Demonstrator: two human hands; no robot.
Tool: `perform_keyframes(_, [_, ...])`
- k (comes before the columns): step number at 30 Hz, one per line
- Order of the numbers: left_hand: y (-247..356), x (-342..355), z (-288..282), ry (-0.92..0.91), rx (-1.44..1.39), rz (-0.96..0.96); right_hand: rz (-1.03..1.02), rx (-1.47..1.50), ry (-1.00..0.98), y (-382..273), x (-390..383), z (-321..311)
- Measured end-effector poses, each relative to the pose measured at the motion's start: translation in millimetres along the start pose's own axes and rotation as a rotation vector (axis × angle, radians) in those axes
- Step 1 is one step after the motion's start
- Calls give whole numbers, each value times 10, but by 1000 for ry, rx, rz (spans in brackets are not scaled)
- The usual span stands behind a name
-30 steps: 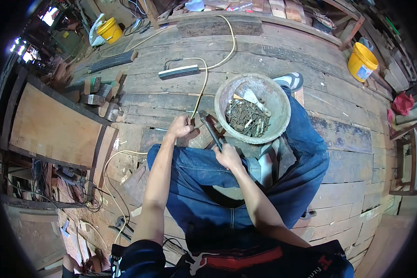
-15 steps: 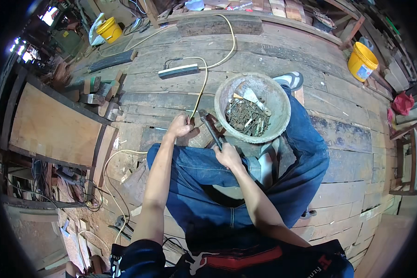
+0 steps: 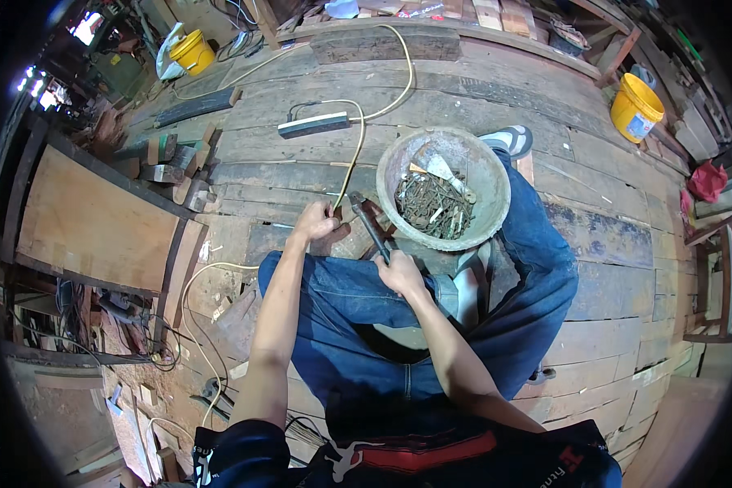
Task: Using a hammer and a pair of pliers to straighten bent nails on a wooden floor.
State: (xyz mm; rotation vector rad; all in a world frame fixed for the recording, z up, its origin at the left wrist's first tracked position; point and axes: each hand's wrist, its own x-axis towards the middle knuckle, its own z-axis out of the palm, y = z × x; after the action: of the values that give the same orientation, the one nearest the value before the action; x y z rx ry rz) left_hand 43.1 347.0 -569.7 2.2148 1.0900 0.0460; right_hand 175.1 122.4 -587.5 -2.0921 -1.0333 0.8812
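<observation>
My right hand [image 3: 400,272] is wrapped round the handle of a hammer [image 3: 372,229], whose dark head is up beside the bucket's left side. My left hand [image 3: 317,221] is closed in a pinch just left of the hammer head; what sits between its fingers is too small to make out. Below both hands a brown wooden block [image 3: 351,242] lies on the floor, partly hidden by them. The round grey bucket [image 3: 389,180] stands at my right foot. Inside it are many rusty nails [image 3: 431,207] and a pale scraper-like piece [image 3: 443,169].
A yellow cord [image 3: 351,167] runs past my left hand, near a black power strip [image 3: 313,125]. Wood offcuts [image 3: 171,167] and a framed panel [image 3: 98,215] are at the left. Yellow buckets stand far left [image 3: 192,53] and far right [image 3: 636,107]. A thick beam [image 3: 382,45] lies ahead.
The fingers of my left hand have shifted very slightly. The hammer and my right hand stay in nearly the same place.
</observation>
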Motion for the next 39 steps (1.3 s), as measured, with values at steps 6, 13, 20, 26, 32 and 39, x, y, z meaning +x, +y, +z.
perform_keyframes(6, [12,-7,4,21,19,27,-23,-14,21,20,12,15])
perform_keyframes(13, [57,-24,-6,22,20,-8,-14,-11,-7,1,4,-9])
perform_keyframes(20, [71,-33,-17,18,-3,-5,-19,0,-11,25,12,15])
perform_keyframes(26, [103,-63,-31,44,-3,22,39,-19,-43,53,28,38])
perform_keyframes(32, [97,-67,-30,47,-8,18,-25,-21,18,27,15,19])
perform_keyframes(39, [4,-32,39,10,-65,57,0,4,-19,18,17,12])
